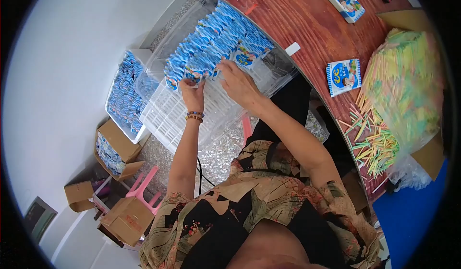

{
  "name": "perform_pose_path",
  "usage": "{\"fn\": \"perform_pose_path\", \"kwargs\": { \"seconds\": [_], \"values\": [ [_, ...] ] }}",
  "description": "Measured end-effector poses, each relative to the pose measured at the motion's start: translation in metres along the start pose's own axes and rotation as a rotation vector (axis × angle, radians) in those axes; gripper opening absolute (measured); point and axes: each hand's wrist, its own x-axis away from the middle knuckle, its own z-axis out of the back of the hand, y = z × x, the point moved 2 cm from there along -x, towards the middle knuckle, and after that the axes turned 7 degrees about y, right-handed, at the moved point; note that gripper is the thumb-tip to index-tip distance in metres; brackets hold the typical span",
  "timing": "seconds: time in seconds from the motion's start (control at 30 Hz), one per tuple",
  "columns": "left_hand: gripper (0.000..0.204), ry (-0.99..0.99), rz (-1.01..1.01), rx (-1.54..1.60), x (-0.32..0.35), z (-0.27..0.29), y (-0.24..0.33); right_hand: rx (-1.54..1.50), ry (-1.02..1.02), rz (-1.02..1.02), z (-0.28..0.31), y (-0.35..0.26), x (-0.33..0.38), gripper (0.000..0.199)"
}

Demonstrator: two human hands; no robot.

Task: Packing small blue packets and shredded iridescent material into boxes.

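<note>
Rows of small blue-and-white striped packets [211, 34] stand on edge in a clear plastic bin, set on a white slatted crate [177, 120]. My left hand [193, 96], with beaded bracelets at the wrist, grips the left part of the front row, its thumb and fingers around a packet [194, 73] that shows a printed front. At the right of that same short row, my right hand [237, 84] curls its fingers against the packets. Part of its grip is hidden behind the hand. Another packet [244, 57] leans face up just beyond my right fingers.
On the reddish wooden table [297, 14] at right lie a flat packet [344, 78], a small box [342, 1] and a plastic bag of pastel sticks [403, 77], some spilled. A white tub [111, 107] of packets and cardboard boxes [127, 218] stand left, near a pink stool [144, 187].
</note>
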Motion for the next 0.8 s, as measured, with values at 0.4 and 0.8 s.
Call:
{"fn": "perform_pose_path", "kwargs": {
  "seconds": [0.4, 0.8],
  "values": [
    [0.044, -0.047, 0.051, -0.056, 0.009, 0.000, -0.006, -0.202, 0.088, -0.102, 0.092, -0.040, 0.104, 0.021],
    [0.028, -0.069, -0.130, 0.050, 0.027, 0.009, 0.029, -0.110, 0.175, -0.080, 0.129, -0.025, 0.132, 0.024]
  ]
}}
